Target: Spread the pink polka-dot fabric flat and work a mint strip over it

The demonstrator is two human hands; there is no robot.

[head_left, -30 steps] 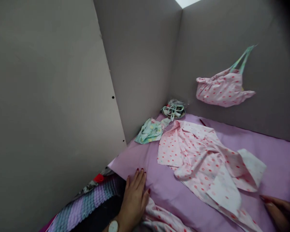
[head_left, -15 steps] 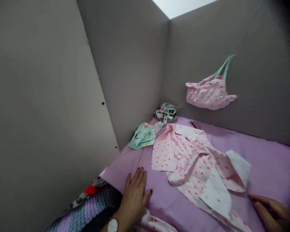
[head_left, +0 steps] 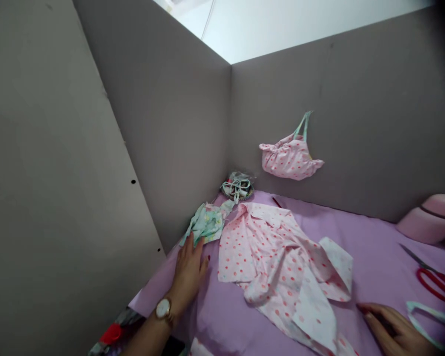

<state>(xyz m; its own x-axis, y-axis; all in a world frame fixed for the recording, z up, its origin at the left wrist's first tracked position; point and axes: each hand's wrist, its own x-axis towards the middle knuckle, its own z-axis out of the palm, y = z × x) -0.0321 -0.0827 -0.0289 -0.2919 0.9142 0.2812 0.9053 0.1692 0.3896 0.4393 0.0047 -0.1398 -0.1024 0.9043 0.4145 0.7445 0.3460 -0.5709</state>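
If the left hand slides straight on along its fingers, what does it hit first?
The crumpled green cloth: the left hand has its fingertips right at the near edge, though I can't tell whether they touch.

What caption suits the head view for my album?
Left hand at the green cloth, right hand near the dotted cloth, over a purple sheet.

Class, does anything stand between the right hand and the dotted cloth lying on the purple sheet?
Nothing visible does: only bare purple sheet separates the right hand from the dotted cloth. The scissors and green strip lie farther right, off that path.
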